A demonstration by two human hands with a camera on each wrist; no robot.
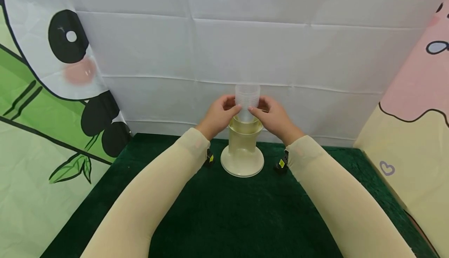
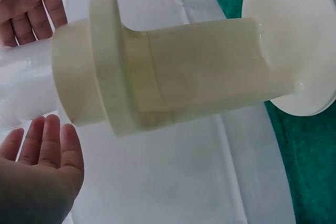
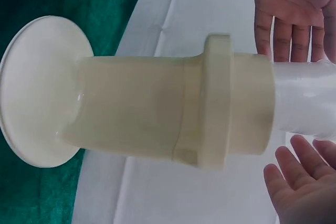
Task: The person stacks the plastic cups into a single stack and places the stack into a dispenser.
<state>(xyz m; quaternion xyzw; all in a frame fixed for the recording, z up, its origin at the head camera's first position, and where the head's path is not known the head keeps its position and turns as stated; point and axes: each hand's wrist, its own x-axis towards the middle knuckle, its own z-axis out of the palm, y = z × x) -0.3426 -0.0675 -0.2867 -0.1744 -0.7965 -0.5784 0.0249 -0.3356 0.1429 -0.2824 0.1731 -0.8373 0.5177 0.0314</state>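
Note:
A stack of clear plastic cups [image 1: 247,94] stands upright in the top of a cream cylindrical holder [image 1: 242,143] with a wide round base. My left hand [image 1: 218,113] holds the stack from the left, its thumb on the front. From the right side my right hand [image 1: 275,117] holds it too, thumb likewise on the front. In the left wrist view, the fingers [image 2: 50,140] lie against the cups [image 2: 26,85], close above the holder's collar. The right wrist view shows the lower cups [image 3: 304,98] inside the holder's mouth, hidden by its wall.
The holder stands near the back of a table covered in dark green cloth [image 1: 238,219]. Right behind it hangs a creased white sheet [image 1: 245,51]. Cartoon-printed sheets flank the table, with a panda-like face [image 1: 38,55] at left and a pink figure [image 1: 414,86] at right.

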